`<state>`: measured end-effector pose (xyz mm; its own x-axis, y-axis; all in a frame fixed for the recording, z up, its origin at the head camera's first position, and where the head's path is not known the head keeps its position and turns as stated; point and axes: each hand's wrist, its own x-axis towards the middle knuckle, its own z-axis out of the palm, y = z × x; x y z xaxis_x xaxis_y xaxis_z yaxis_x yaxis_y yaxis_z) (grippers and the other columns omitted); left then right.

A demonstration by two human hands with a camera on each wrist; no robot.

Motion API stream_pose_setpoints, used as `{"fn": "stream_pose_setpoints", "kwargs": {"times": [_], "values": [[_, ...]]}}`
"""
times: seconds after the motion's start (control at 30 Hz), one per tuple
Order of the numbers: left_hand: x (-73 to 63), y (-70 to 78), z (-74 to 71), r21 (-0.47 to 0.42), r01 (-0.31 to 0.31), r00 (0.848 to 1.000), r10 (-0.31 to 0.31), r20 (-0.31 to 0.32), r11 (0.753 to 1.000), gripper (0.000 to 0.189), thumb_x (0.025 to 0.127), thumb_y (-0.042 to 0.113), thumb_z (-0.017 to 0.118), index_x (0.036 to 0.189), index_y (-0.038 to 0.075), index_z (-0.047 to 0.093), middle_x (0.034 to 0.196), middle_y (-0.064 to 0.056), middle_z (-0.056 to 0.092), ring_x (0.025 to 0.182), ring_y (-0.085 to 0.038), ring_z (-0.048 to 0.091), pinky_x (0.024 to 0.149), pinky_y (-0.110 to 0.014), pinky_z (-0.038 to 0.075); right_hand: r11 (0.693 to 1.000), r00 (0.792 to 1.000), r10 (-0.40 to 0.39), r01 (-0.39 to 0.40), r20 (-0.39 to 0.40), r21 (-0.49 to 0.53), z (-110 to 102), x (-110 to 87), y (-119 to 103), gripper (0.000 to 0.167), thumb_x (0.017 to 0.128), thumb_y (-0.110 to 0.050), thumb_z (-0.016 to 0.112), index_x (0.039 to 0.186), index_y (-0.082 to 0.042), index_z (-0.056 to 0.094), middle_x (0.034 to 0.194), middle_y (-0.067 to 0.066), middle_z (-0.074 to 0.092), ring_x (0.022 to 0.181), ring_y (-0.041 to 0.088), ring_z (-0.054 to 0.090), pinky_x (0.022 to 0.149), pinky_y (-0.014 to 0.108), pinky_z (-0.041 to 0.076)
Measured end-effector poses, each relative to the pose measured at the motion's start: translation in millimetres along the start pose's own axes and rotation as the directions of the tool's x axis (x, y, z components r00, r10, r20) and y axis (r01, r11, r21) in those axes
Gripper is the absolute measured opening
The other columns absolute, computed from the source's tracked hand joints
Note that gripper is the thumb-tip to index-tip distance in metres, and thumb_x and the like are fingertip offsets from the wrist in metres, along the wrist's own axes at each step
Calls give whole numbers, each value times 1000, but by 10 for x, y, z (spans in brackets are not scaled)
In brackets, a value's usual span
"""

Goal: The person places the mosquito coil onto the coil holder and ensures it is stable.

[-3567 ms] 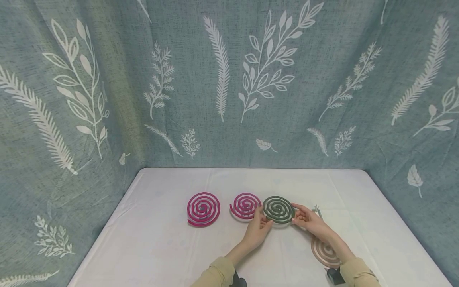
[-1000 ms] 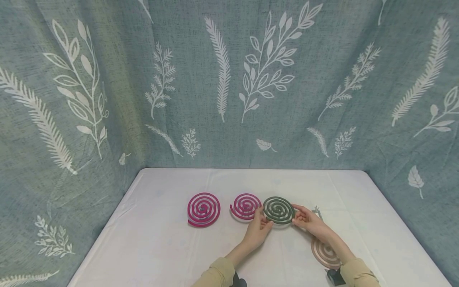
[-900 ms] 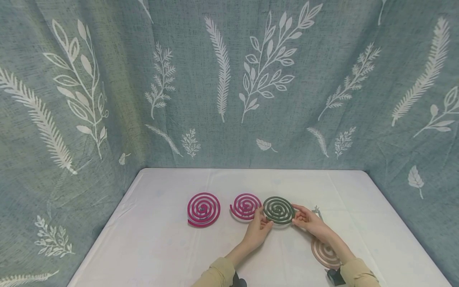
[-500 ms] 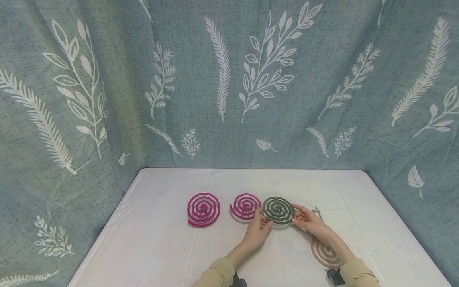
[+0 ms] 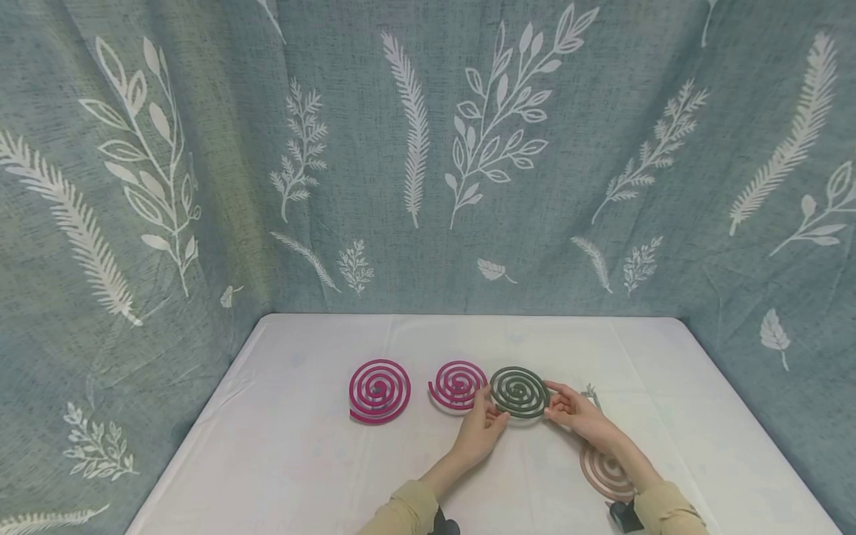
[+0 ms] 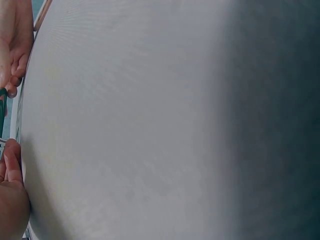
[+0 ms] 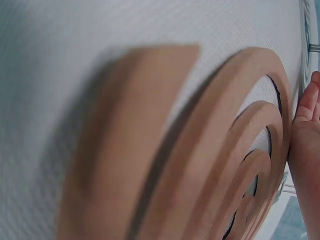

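A dark green mosquito coil (image 5: 519, 391) is held flat by its edges between both hands in the head view. My left hand (image 5: 478, 432) pinches its near left edge, the fingertips partly behind it. On the right edge, my right hand (image 5: 580, 413) grips with thumb and fingers. Left of it sits a magenta mosquito coil (image 5: 458, 384), partly behind my left fingers. In the left wrist view both hands show only at the left edge, with a sliver of green coil (image 6: 2, 107) between them. The right wrist view shows part of my right hand (image 7: 306, 132) beyond a brown coil.
Another magenta mosquito coil (image 5: 380, 391) lies farther left. A brown mosquito coil (image 5: 605, 475) lies on the white table (image 5: 281, 446) under my right forearm. A small metal stand (image 5: 592, 399) shows behind my right hand. A patterned curtain (image 5: 428, 260) hangs behind the table.
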<state>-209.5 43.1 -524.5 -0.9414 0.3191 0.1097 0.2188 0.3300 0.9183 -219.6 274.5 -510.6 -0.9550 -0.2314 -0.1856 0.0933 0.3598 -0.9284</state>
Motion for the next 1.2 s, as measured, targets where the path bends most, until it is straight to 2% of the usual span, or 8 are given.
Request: {"fn": "stream_pose_setpoints", "kwargs": {"times": [0.2,0.43,0.67,1.03,1.2], "values": [[-3,-3,-2,-5,4,1000,-4,1,1000,61,94,20,57,142,-3,27,93,-5,59,82,-8,56,75,-20,49,1000,1000,-13,13,10,-1,6,-4,-6,68,92,-17,62,145,5,26,102,6,52,85,6,51,72,16,48],[-18,13,-7,-6,10,1000,-10,3,1000,62,94,20,58,142,-3,26,93,-5,59,82,-10,57,75,-20,50,998,998,-64,64,23,-2,-9,-10,40,72,90,-26,65,143,5,28,98,2,52,85,6,51,72,15,48],[-24,16,-9,-3,9,1000,-9,2,1000,64,93,19,58,143,-4,25,93,-5,60,83,-10,57,75,-21,49,1000,1000,-11,11,16,13,-24,18,55,73,90,-22,65,146,2,26,99,4,52,84,6,51,72,16,48],[-12,-13,2,-15,8,1000,-8,1,1000,64,94,19,58,144,-3,23,94,-5,59,84,-8,55,76,-20,49,999,999,-26,25,23,38,-28,8,55,74,89,-20,65,146,4,24,97,3,52,82,5,52,71,17,48],[-8,-25,6,-8,10,1000,-10,-6,1000,64,94,19,58,143,-3,24,95,-5,59,85,-8,55,76,-20,49,999,1000,-7,7,3,44,-22,37,80,72,90,-21,65,146,2,25,96,2,52,80,6,52,71,18,48]]}}
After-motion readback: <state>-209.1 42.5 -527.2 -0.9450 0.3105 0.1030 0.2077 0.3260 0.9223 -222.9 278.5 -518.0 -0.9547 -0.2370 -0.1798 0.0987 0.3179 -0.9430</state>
